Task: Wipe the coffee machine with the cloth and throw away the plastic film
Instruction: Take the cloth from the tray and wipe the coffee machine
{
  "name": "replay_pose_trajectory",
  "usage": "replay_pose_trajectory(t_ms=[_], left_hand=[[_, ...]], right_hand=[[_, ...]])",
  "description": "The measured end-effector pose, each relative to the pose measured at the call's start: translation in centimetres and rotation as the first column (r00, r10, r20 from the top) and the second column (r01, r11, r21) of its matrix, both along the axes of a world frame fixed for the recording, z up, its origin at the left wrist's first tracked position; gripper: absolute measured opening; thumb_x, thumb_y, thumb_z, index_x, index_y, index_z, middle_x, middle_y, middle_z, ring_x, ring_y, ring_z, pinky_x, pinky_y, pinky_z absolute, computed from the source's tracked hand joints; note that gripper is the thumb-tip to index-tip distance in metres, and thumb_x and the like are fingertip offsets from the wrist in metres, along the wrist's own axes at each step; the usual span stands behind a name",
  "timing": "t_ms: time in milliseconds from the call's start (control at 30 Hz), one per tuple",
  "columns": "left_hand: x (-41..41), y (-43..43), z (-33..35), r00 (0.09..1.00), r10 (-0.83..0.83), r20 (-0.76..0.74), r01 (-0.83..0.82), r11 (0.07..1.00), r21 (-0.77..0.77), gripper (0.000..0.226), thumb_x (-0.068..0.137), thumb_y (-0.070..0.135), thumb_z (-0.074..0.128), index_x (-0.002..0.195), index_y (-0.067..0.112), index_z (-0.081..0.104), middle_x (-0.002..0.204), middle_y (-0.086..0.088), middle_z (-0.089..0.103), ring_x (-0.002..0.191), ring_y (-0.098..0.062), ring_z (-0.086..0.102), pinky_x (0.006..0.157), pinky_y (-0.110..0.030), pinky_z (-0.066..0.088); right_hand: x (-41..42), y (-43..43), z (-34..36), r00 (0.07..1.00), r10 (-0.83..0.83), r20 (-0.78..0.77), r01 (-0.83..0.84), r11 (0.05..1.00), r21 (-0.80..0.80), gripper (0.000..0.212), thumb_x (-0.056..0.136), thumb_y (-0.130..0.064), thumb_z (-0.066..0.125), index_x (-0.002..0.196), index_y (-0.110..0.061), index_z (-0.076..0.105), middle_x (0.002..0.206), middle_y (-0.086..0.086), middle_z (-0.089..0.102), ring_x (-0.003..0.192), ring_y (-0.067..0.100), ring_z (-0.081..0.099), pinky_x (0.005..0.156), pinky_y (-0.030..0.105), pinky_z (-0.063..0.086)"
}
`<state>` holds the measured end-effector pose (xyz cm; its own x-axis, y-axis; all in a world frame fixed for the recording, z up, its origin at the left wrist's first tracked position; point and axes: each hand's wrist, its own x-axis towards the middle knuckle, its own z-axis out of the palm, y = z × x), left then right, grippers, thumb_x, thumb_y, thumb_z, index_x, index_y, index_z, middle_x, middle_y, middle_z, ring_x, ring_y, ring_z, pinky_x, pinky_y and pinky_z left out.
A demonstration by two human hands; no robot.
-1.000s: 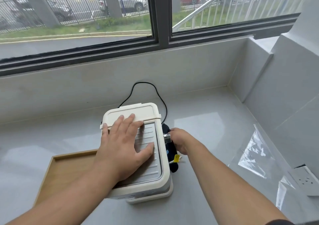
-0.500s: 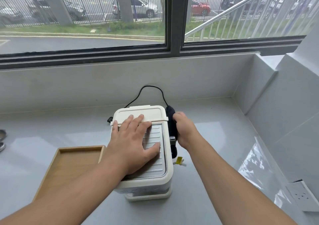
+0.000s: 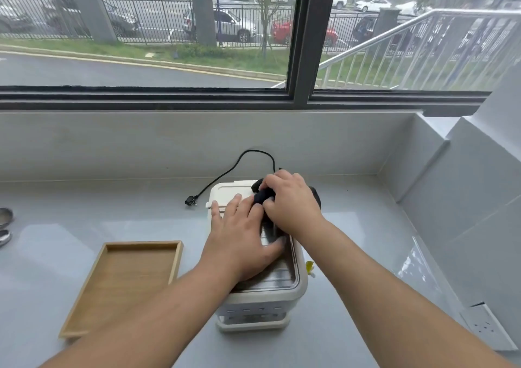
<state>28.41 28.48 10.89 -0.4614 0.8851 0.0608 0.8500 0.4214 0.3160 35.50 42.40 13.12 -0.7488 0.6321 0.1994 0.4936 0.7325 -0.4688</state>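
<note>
Coffee machine (image 3: 262,301) and cloth (image 3: 261,196): handling notes

Machine is sitting lower centre of frame on the grey counter (image 3: 84,226), beside a wooden tray (image 3: 127,280); judged rigid, weighty, smooth-topped, apt to slide unless braced from above. Left hand (image 3: 239,243) is pressing flat on its metal top, fingers straight. Cloth, soft and light, is bunching at the machine's far right corner; right hand (image 3: 293,206) is gripping it, fingers curled round the wad

A cream coffee machine (image 3: 262,297) is standing upright on the grey bench (image 3: 84,221), a dark cloth (image 3: 260,197) bunching on its rear lid.
</note>
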Motion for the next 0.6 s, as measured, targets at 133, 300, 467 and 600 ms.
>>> replay_pose_trajectory(t_ms=[133,300,467,600], left_hand=[[-0.4,-0.4,0.2,0.993,0.015,0.115,-0.032,0.988,0.148,0.039,0.082,0.055,0.047,0.103,0.022,0.048,0.119,0.002,0.050,0.125,-0.028,0.045,0.126,-0.060,0.014],[-1.4,-1.3,0.9,0.903,0.004,0.431,-0.187,0.905,0.383,0.014,0.074,0.024,0.050,0.087,0.019,0.048,0.096,0.004,0.049,0.095,-0.025,0.042,0.096,-0.047,0.043],[-2.1,-1.7,1.2,0.790,0.006,0.614,-0.347,0.830,0.438,0.029,0.080,0.034,0.045,0.104,0.023,0.057,0.110,0.009,0.058,0.108,-0.015,0.049,0.090,-0.032,0.040],[-2.0,-2.0,1.1,0.828,-0.052,0.559,-0.261,0.846,0.465,0.036,0.080,0.046,0.041,0.102,0.026,0.062,0.104,0.013,0.062,0.102,-0.008,0.046,0.092,-0.032,0.042]], right_hand=[[-0.1,-0.9,0.4,0.998,0.060,0.008,-0.059,0.995,-0.075,0.030,0.082,-0.013,0.059,0.108,-0.025,0.071,0.109,-0.005,0.068,0.101,0.022,0.052,0.086,0.034,0.044],[0.6,-3.3,1.1,0.998,-0.025,-0.051,0.008,0.948,-0.318,0.033,0.082,-0.018,0.065,0.111,-0.034,0.063,0.107,-0.014,0.069,0.097,0.008,0.062,0.075,0.018,0.045],[1.4,-7.0,1.5,0.998,-0.035,-0.049,0.010,0.903,-0.429,0.018,0.081,-0.028,0.071,0.096,-0.035,0.066,0.088,-0.014,0.074,0.085,0.005,0.067,0.076,0.033,0.058],[1.9,-9.5,1.6,0.992,-0.050,-0.118,-0.018,0.857,-0.514,0.018,0.080,-0.022,0.067,0.093,-0.032,0.072,0.091,-0.013,0.077,0.088,0.007,0.070,0.077,0.033,0.059]])
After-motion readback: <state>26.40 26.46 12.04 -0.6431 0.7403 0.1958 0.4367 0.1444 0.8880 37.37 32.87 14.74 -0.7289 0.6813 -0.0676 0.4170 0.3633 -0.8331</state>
